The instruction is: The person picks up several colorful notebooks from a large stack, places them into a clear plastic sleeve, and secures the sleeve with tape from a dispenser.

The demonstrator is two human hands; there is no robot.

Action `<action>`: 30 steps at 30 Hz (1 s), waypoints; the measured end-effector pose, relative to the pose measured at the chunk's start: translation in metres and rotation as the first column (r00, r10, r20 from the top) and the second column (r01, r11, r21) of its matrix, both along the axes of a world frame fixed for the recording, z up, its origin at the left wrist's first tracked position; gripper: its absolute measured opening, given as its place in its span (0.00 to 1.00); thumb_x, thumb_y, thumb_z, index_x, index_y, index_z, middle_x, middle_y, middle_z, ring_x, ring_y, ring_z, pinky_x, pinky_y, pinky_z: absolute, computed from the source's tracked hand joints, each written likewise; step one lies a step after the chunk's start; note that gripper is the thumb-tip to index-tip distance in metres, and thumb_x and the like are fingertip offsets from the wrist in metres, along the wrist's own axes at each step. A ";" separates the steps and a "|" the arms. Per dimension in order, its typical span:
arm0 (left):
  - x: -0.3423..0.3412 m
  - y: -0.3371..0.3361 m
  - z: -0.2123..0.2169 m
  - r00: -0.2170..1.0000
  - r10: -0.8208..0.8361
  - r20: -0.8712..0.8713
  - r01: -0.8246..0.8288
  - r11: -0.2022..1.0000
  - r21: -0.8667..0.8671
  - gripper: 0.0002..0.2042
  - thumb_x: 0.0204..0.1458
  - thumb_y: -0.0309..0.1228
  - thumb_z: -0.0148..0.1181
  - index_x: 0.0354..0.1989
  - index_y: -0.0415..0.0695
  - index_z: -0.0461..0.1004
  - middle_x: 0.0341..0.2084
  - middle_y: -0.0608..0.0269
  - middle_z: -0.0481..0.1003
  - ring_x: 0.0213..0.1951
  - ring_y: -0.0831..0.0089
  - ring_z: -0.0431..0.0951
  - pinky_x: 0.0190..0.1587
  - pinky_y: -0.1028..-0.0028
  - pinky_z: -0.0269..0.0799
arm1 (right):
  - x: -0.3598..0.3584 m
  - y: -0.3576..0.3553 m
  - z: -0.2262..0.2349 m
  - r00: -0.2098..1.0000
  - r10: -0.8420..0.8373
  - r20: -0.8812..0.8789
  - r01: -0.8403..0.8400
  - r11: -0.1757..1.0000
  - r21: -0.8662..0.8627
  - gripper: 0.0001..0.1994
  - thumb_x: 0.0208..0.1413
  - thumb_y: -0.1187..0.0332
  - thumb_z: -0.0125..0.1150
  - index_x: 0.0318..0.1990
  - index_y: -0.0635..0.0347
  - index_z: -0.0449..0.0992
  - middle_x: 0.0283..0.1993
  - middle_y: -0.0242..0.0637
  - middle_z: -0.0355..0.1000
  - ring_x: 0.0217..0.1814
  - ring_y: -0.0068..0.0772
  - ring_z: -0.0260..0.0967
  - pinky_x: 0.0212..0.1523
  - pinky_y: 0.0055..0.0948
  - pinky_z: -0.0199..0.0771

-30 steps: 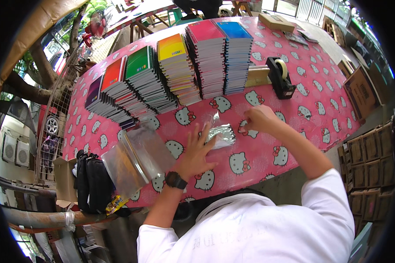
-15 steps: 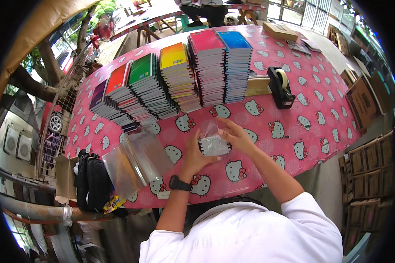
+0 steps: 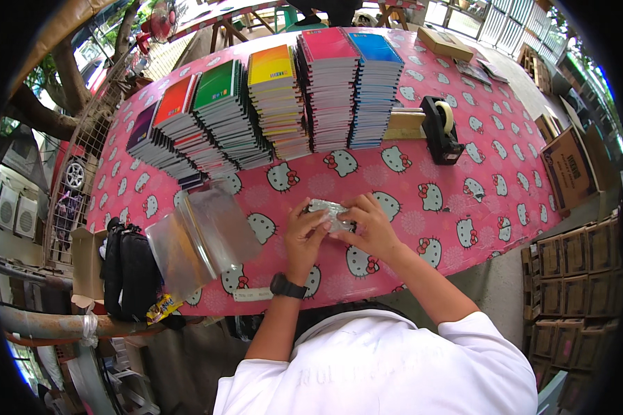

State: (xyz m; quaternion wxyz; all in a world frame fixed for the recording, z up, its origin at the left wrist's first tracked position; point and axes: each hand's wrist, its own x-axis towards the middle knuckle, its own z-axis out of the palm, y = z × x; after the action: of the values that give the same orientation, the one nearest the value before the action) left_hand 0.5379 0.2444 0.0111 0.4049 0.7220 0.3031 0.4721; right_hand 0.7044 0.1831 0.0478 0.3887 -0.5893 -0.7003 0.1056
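Note:
Between my hands is a small bundle in crinkled clear plastic (image 3: 331, 213). Dark coil loops at its sides look like those of spiral notebooks. My left hand (image 3: 303, 234), with a black watch on the wrist, closes on its left side. The fingers of my right hand (image 3: 374, 227) pinch the plastic at the right. Both hands hide much of the bundle. To the left of my left hand lie clear plastic sheets or bags (image 3: 204, 232). Beyond my hands, spiral notebooks stand in several stacks by colour, among them yellow (image 3: 280, 104), pink (image 3: 332, 90) and blue (image 3: 375, 90).
A black tape dispenser (image 3: 441, 131) stands right of the stacks on the pink patterned tablecloth (image 3: 422, 221). A black bag (image 3: 131, 263) and a yellow packet (image 3: 163, 308) are at the left edge. Brown cartons (image 3: 578, 259) are piled at the right, off the table.
My right hand has come down from the raised plastic flap, and its fingers now press the plastic against the bundle. My left fingers have moved onto the top of it. The view has shifted slightly.

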 end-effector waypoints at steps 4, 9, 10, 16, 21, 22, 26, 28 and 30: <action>0.003 0.007 0.013 0.974 0.110 -0.198 -0.104 0.994 0.040 0.19 0.46 0.31 0.62 0.49 0.46 0.72 0.34 0.63 0.78 0.51 0.67 0.67 0.61 0.61 0.50 | -0.015 0.011 0.008 0.970 -0.209 -0.125 0.182 0.963 -0.198 0.16 0.38 0.62 0.69 0.34 0.62 0.75 0.38 0.39 0.69 0.39 0.36 0.66 0.39 0.31 0.66; 0.011 0.009 0.025 0.990 0.139 -0.007 -0.139 0.988 -0.070 0.31 0.46 0.34 0.63 0.59 0.45 0.60 0.44 0.64 0.73 0.48 0.65 0.66 0.62 0.51 0.36 | 0.000 0.032 0.006 0.872 -0.255 -0.417 0.077 0.914 -0.398 0.10 0.42 0.68 0.67 0.29 0.65 0.77 0.27 0.40 0.72 0.27 0.27 0.68 0.28 0.27 0.67; 0.015 0.009 0.025 0.983 0.156 0.094 -0.149 0.986 -0.074 0.32 0.46 0.34 0.62 0.60 0.44 0.58 0.47 0.64 0.72 0.49 0.65 0.66 0.61 0.49 0.35 | 0.003 0.036 0.006 0.852 -0.286 -0.439 0.075 0.896 -0.438 0.10 0.42 0.69 0.67 0.29 0.66 0.77 0.25 0.40 0.72 0.26 0.27 0.68 0.28 0.26 0.67; 0.004 -0.040 0.008 0.841 0.165 -0.515 0.070 0.911 0.406 0.27 0.44 0.37 0.60 0.55 0.45 0.64 0.54 0.63 0.64 0.58 0.62 0.59 0.59 0.45 0.39 | 0.011 0.038 0.007 0.857 -0.217 -0.468 -0.018 0.893 -0.449 0.06 0.45 0.71 0.63 0.30 0.64 0.78 0.22 0.35 0.73 0.26 0.27 0.69 0.30 0.27 0.69; -0.004 -0.038 0.017 0.821 0.105 -0.561 0.087 0.948 0.305 0.28 0.41 0.37 0.61 0.53 0.43 0.64 0.54 0.57 0.63 0.60 0.58 0.58 0.60 0.48 0.41 | 0.075 0.043 -0.007 0.779 -0.230 -0.583 0.108 0.966 -0.237 0.11 0.46 0.73 0.58 0.40 0.59 0.76 0.32 0.35 0.75 0.30 0.27 0.71 0.33 0.27 0.70; -0.006 -0.038 0.017 0.824 0.101 -0.558 0.080 0.954 0.290 0.29 0.41 0.38 0.62 0.53 0.43 0.64 0.54 0.58 0.63 0.60 0.58 0.57 0.59 0.48 0.40 | 0.124 0.046 -0.010 0.881 -0.221 -0.419 0.222 0.974 -0.047 0.14 0.47 0.73 0.58 0.44 0.60 0.74 0.34 0.34 0.74 0.31 0.25 0.70 0.33 0.27 0.71; 0.009 -0.041 0.016 0.812 0.136 -0.568 0.084 0.935 0.344 0.29 0.39 0.41 0.62 0.53 0.49 0.65 0.55 0.64 0.64 0.60 0.63 0.58 0.60 0.50 0.40 | 0.323 0.025 -0.049 0.467 -0.884 -0.036 0.884 0.465 0.041 0.12 0.51 0.63 0.58 0.38 0.62 0.77 0.35 0.40 0.74 0.36 0.35 0.71 0.39 0.30 0.68; 0.007 -0.039 0.015 0.806 0.150 -0.572 0.078 0.931 0.355 0.29 0.39 0.41 0.62 0.53 0.49 0.66 0.54 0.64 0.64 0.59 0.63 0.58 0.59 0.52 0.41 | 0.338 0.034 -0.053 0.421 -0.886 0.192 0.906 0.402 -0.131 0.12 0.51 0.63 0.59 0.37 0.63 0.77 0.32 0.38 0.75 0.33 0.29 0.71 0.36 0.25 0.69; 0.005 -0.038 0.019 0.799 0.161 -0.580 0.078 0.928 0.365 0.30 0.38 0.39 0.63 0.54 0.47 0.65 0.54 0.61 0.63 0.59 0.59 0.58 0.59 0.55 0.45 | 0.336 0.043 -0.040 0.536 -0.835 0.120 0.805 0.464 -0.369 0.12 0.50 0.62 0.61 0.34 0.63 0.78 0.30 0.37 0.75 0.30 0.27 0.70 0.34 0.25 0.68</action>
State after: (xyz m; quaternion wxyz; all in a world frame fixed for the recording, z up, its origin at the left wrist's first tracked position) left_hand 0.5425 0.2065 0.0296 0.1337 0.8901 0.3368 0.2766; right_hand 1.0409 0.2259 0.0082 0.2956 -0.9111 -0.2802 0.0625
